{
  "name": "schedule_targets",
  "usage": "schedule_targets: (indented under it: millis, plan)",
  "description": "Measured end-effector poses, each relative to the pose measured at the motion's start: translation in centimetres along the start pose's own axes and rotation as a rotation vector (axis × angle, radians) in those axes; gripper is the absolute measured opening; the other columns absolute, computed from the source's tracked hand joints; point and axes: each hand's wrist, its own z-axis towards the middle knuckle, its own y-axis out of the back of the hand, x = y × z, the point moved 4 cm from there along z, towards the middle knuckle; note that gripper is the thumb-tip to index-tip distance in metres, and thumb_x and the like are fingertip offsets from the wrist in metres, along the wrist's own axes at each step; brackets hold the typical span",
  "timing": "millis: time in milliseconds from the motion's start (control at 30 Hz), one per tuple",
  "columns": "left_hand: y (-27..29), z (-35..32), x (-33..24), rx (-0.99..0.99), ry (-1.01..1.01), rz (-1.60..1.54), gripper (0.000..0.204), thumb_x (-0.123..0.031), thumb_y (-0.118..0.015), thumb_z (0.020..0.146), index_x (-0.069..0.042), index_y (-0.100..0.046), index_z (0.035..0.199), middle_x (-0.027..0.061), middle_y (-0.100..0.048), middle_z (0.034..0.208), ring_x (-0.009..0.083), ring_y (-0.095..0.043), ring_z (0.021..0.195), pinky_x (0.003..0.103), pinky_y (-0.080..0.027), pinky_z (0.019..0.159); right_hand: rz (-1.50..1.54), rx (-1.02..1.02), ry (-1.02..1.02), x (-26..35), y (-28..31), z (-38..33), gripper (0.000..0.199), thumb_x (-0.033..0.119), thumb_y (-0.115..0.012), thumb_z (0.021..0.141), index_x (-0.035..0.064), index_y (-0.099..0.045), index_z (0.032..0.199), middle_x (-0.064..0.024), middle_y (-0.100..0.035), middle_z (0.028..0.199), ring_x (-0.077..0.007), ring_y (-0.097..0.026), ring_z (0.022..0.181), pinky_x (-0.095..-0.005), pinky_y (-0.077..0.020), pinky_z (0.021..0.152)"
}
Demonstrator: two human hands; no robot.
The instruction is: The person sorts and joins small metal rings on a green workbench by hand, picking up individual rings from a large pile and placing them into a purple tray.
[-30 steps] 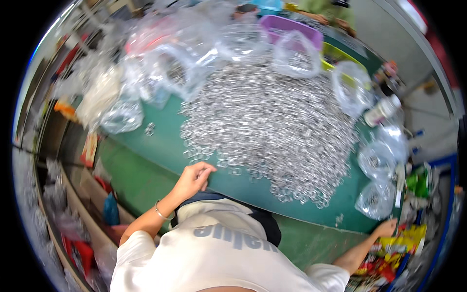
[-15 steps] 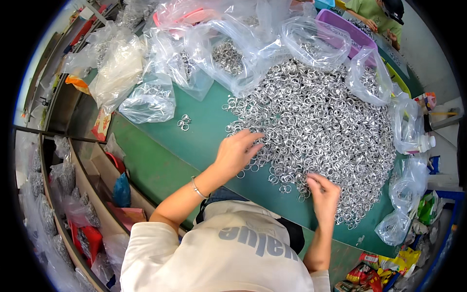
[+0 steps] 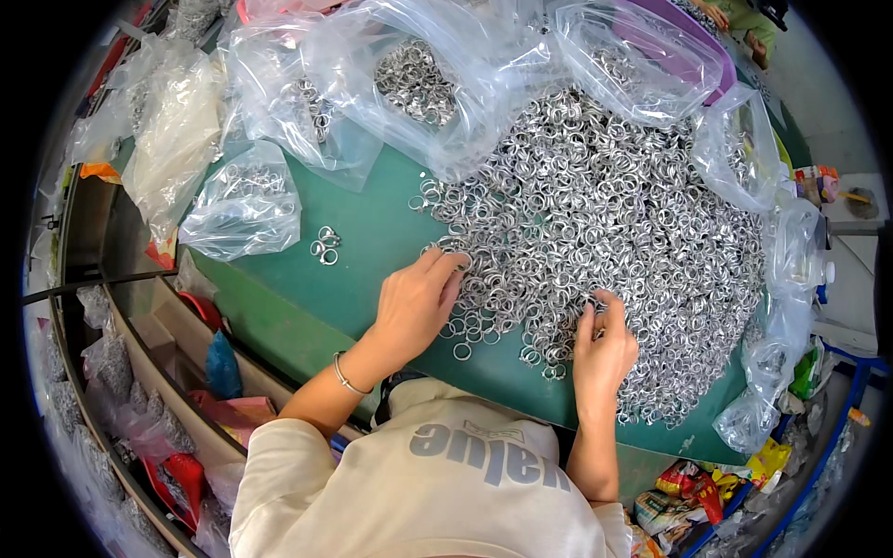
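A big heap of small silver metal rings (image 3: 614, 223) covers the green table (image 3: 372, 232). My left hand (image 3: 414, 302) lies flat at the heap's near left edge, fingers spread and fingertips touching rings. My right hand (image 3: 603, 349) rests on the near part of the heap with its fingers curled among the rings; whether it pinches one I cannot tell. A few loose rings (image 3: 325, 245) lie apart on the bare green surface to the left.
Clear plastic bags, some holding rings (image 3: 414, 79), ring the heap at the back, left (image 3: 244, 200) and right (image 3: 772, 279). A purple tray (image 3: 693, 42) sits at the far right. Shelves with bagged parts (image 3: 121, 372) run along the left; colourful packets (image 3: 684, 493) lie lower right.
The view has drawn closer to the table. My left hand has stretched forward onto the heap's edge, and my right hand has come up from the lower right onto the rings.
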Motion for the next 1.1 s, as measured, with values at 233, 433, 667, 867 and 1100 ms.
schedule_targets:
  millis: [233,433,667,867,1100]
  plan:
    - [-1.5,0.7,-1.7,0.153,-0.143,0.047,0.023,-0.016,-0.070,0.078,-0.010,-0.065,0.100,0.0069,-0.049,0.073,0.0253,-0.054,0.057,0.037,-0.043,0.050,-0.065,0.142,0.213,3.3,-2.0,0.6,0.015,0.017,-0.069,0.080,0.0106,-0.066,0.094,-0.0072,-0.063,0.064,-0.0239,-0.060,0.051,-0.0350,-0.0443,0.044]
    - [0.5,-1.4,0.2,0.196,-0.069,0.111,0.020,-0.014,-0.068,0.080,-0.010,-0.065,0.099,0.0076,-0.051,0.073,0.0276,-0.056,0.058,0.038,-0.044,0.050,-0.039,0.030,0.083,1.0,-0.1,1.2,0.015,0.013,-0.071,0.079,0.0118,-0.070,0.094,-0.0079,-0.058,0.055,-0.0223,-0.056,0.044,-0.0321,-0.0407,0.043]
    - [-0.5,2.3,-1.8,0.097,-0.074,0.035,0.015,-0.011,-0.066,0.080,-0.009,-0.064,0.095,0.0078,-0.055,0.075,0.0288,-0.057,0.060,0.039,-0.044,0.050,-0.064,0.161,0.264,5.0,-2.7,3.6,0.024,0.021,-0.071,0.079,0.0111,-0.066,0.100,-0.0084,-0.060,0.059,-0.0251,-0.057,0.048,-0.0363,-0.0412,0.044]
    - [-2.3,2.3,-0.2,0.197,-0.126,0.153,0.010,-0.009,-0.067,0.079,-0.008,-0.064,0.089,0.0079,-0.055,0.074,0.0292,-0.058,0.061,0.039,-0.045,0.051,-0.029,0.307,0.267,3.6,-0.6,2.0,0.013,0.016,-0.073,0.076,0.0105,-0.069,0.087,-0.0094,-0.060,0.059,-0.0247,-0.058,0.049,-0.0343,-0.0421,0.046]
    - [-0.3,2.2,-0.5,0.063,0.067,-0.304,0.008,-0.001,-0.065,0.079,-0.003,-0.062,0.086,0.0065,-0.050,0.069,0.0193,-0.048,0.054,0.032,-0.039,0.050,0.120,0.082,0.216,5.0,-1.7,5.1,0.010,0.017,-0.069,0.079,0.0086,-0.067,0.084,-0.0091,-0.063,0.063,-0.0263,-0.060,0.051,-0.0358,-0.0444,0.047]
